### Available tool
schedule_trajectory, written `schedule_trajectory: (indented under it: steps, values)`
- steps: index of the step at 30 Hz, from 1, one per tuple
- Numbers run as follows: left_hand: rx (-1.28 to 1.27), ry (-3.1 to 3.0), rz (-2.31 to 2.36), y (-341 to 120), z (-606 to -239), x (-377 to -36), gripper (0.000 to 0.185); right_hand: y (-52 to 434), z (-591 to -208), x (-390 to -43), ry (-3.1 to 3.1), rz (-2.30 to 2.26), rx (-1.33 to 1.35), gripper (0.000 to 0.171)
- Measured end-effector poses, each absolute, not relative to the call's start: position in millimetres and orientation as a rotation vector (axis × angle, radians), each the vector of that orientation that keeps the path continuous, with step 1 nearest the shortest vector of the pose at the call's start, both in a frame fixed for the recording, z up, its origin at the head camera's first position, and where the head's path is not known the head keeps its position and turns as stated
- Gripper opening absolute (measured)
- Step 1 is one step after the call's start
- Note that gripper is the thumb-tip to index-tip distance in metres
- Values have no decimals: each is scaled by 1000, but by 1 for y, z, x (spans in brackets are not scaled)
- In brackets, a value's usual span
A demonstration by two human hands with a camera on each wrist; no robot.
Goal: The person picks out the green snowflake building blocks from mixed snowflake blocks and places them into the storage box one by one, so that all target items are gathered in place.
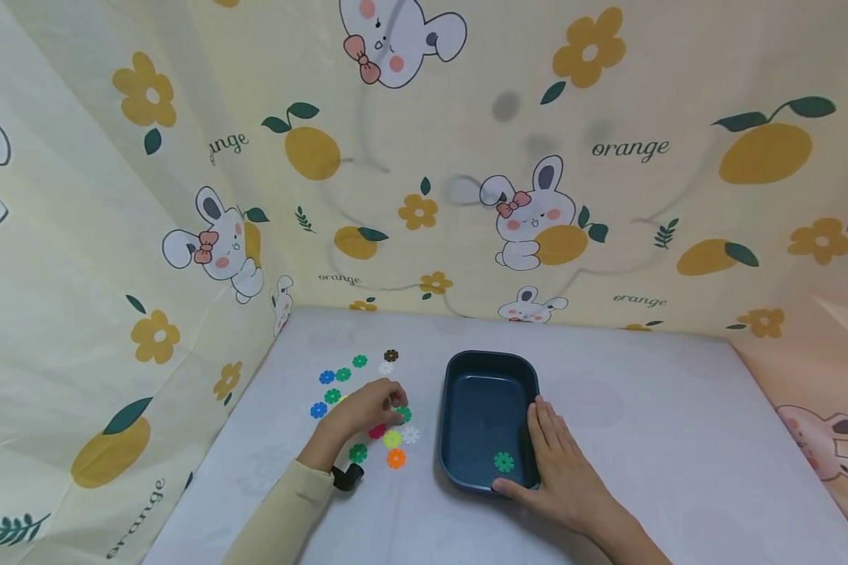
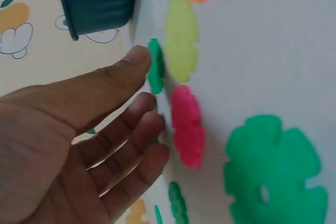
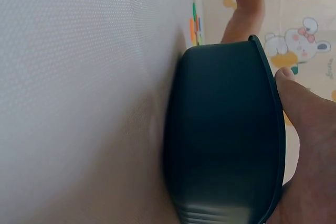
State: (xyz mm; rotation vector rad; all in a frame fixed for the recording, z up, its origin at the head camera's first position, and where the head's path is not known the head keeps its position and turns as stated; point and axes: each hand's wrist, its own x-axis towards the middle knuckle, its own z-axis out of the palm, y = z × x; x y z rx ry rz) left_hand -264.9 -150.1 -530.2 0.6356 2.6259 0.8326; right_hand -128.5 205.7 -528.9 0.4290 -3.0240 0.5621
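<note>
The left hand (image 1: 371, 406) lay over the scatter of plastic flower discs on the white table (image 1: 650, 439), fingers loosely curled downward; in the left wrist view the thumb tip (image 2: 137, 59) touched the edge of a green disc (image 2: 155, 66) that stood on edge, while the other fingers (image 2: 144, 129) hovered just beside it, slightly bent (whether they also touched the disc could not be told). That same green disc showed at the fingertips in the head view (image 1: 404, 413). The right hand (image 1: 561, 463) rested flat against the near right side of the dark blue tray (image 1: 459, 369), fingers straight and together along the rim, thumb (image 1: 512, 488) at the near corner; the right wrist view showed the thumb (image 3: 302, 103) pressed on the tray's rim with the tray wall (image 3: 220, 135) filling the frame. Inside the tray lay one green disc (image 1: 504, 462), near the front right corner. Around the left hand: a pink disc (image 1: 377, 431), a yellow-green disc (image 1: 392, 439), a white disc (image 1: 411, 435), an orange disc (image 1: 396, 459) and a green disc (image 1: 357, 453) toward the wrist; farther out, two blue discs (image 1: 327, 377) (image 1: 318, 410), several green ones (image 1: 360, 361), a white one (image 1: 385, 367) and a brown one (image 1: 392, 355). A cream sleeve (image 1: 283, 510) covered the left forearm, with a black strap (image 1: 346, 476) at the wrist. Cloth printed with rabbits and oranges (image 1: 523, 212) enclosed the table behind and at both sides.
</note>
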Motion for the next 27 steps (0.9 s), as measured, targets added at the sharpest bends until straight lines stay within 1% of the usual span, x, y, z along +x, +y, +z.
schedule_trajectory:
  steps: [13, 20, 27]
  values:
    - [641, 2666, 791, -147, -537, -266, 28, 207, -528, -127, -3016, 579, 429, 131]
    - [663, 2620, 934, -145, -531, -263, 18, 206, -526, -128, -3025, 571, 425, 131]
    - [701, 2628, 1054, -141, -523, -264, 14, 206, -528, -129, -3030, 555, 422, 132]
